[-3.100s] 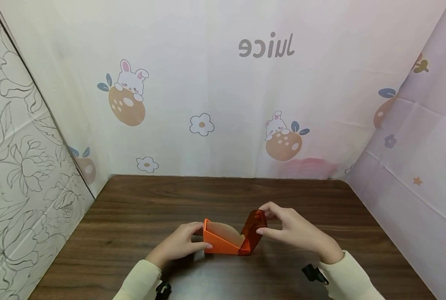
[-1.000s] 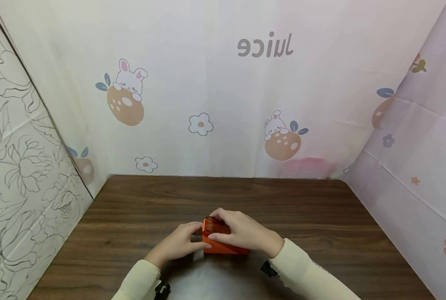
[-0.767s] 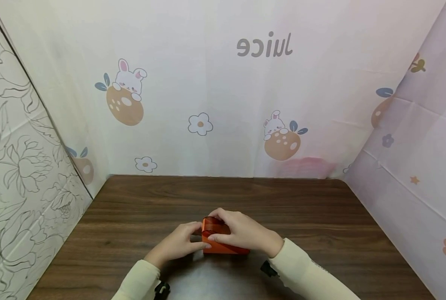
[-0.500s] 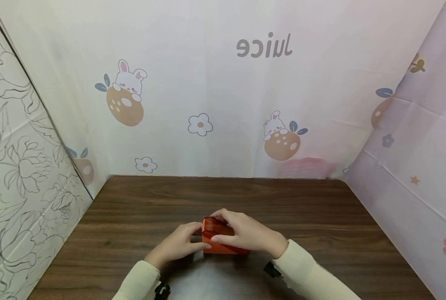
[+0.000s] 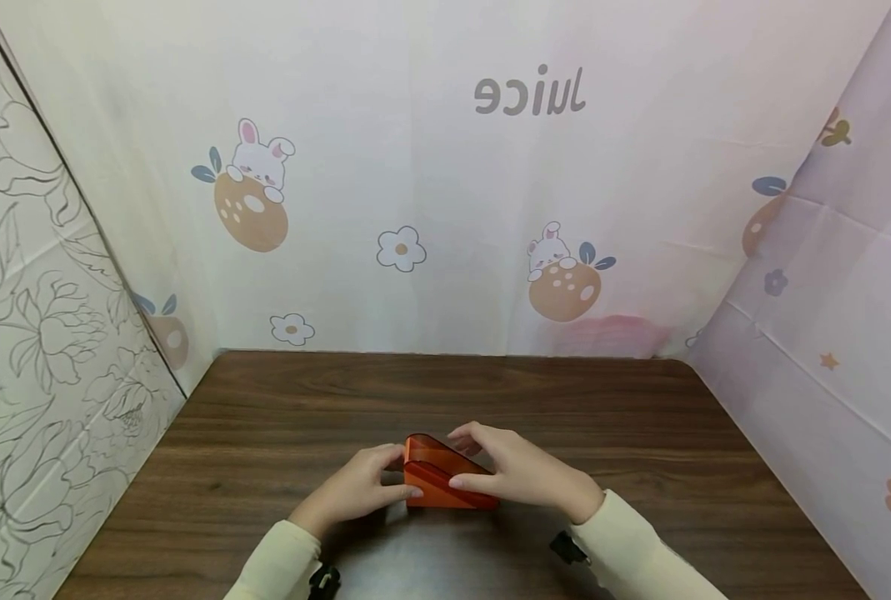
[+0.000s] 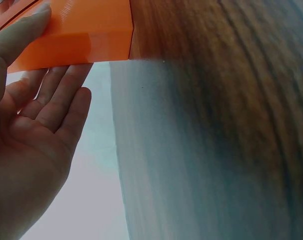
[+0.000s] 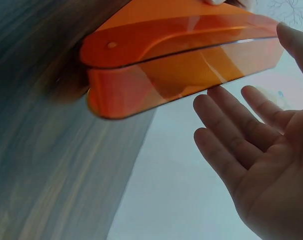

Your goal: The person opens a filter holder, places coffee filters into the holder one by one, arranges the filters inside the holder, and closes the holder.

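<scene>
A wedge-shaped orange box (image 5: 428, 494) stands on the table, its see-through orange-red hinged lid (image 5: 432, 454) down over it. My left hand (image 5: 357, 487) holds the box's tall left end, thumb on the near side and fingers behind. In the left wrist view the thumb lies on the orange box (image 6: 91, 45). My right hand (image 5: 528, 471) is around the lower right part of the lid, thumb at its near side. The right wrist view shows that hand's fingers (image 7: 231, 135) extended and loose beside the lid (image 7: 176, 75). Whether its fingertips touch the lid is unclear.
The dark wood table (image 5: 302, 400) reaches back to a printed curtain (image 5: 445, 167). More patterned cloth hangs at the left and right. A black clip or strap (image 5: 568, 547) sits by the right sleeve, another (image 5: 325, 579) by the left.
The lid, raised at first, has swung left and down onto the box. My right hand travelled left with it, then slid back rightward along it, its grip loosening. The left hand stayed put.
</scene>
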Available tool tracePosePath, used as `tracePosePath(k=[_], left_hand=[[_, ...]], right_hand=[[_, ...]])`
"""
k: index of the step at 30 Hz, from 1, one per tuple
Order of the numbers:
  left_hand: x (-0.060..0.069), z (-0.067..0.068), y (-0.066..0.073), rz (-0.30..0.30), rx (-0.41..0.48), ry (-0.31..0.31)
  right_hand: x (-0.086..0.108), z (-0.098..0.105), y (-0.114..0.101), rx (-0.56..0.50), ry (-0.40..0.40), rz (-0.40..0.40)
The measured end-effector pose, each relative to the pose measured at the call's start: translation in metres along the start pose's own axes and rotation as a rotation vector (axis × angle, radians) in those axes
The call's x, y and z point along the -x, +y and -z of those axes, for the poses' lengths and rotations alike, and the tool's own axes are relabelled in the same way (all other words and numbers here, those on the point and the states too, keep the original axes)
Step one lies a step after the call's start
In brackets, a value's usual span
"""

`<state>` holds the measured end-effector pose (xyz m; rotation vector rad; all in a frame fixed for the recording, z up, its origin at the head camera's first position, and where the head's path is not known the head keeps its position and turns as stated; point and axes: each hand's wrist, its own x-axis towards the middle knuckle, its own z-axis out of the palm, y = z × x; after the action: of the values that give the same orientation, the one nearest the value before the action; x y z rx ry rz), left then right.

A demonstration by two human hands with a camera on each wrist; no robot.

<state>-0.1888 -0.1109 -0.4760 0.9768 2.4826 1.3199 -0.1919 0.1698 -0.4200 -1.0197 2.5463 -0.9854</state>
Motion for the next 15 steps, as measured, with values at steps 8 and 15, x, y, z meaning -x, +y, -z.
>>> tracePosePath(k=[8,15], left_hand=[[-0.001,-0.001,-0.001,-0.006,0.018,-0.013],[-0.001,-0.001,-0.001,-0.001,-0.019,-0.004]], right_hand=[[0.021,0.004,0.014,0.011,0.026,-0.065],[0.039,0.007,0.027,-0.009,0.023,-0.079]])
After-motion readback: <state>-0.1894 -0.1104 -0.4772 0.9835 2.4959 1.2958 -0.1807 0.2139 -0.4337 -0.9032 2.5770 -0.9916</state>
